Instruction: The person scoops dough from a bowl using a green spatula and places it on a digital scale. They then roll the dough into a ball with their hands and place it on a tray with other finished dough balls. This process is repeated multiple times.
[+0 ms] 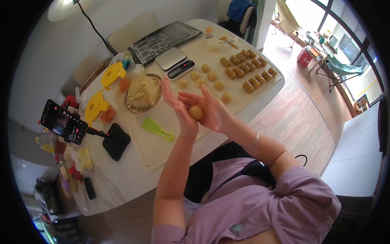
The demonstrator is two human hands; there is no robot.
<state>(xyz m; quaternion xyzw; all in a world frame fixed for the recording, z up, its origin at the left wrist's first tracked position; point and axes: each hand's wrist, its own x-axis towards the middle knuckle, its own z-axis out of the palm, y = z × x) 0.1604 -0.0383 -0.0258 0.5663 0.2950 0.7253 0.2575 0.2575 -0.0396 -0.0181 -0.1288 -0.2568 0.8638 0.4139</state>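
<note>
A smooth yellowish dough ball (196, 112) is held between the palms of my left hand (180, 108) and my right hand (214, 114), above the mat's near side. The fingers of both hands point away from me and are fairly straight. Beyond the hands, several similar pale balls (212, 76) lie loose on the cream mat (146, 152). Farther right, short brown dough cylinders (230, 73) lie in rows. To the left of my left hand is a patterned plate (133, 112) heaped with a pale dough mass (143, 93). A green plastic scraper (157, 129) rests nearer me.
Behind the balls stands a digital kitchen scale (175, 63), with a dark baking tray (164, 39) beyond. A phone (64, 121) on a black-based stand (116, 141) is at left, beside yellow-lidded containers (96, 107). A brush (214, 43) and small bottle (209, 32) sit far back.
</note>
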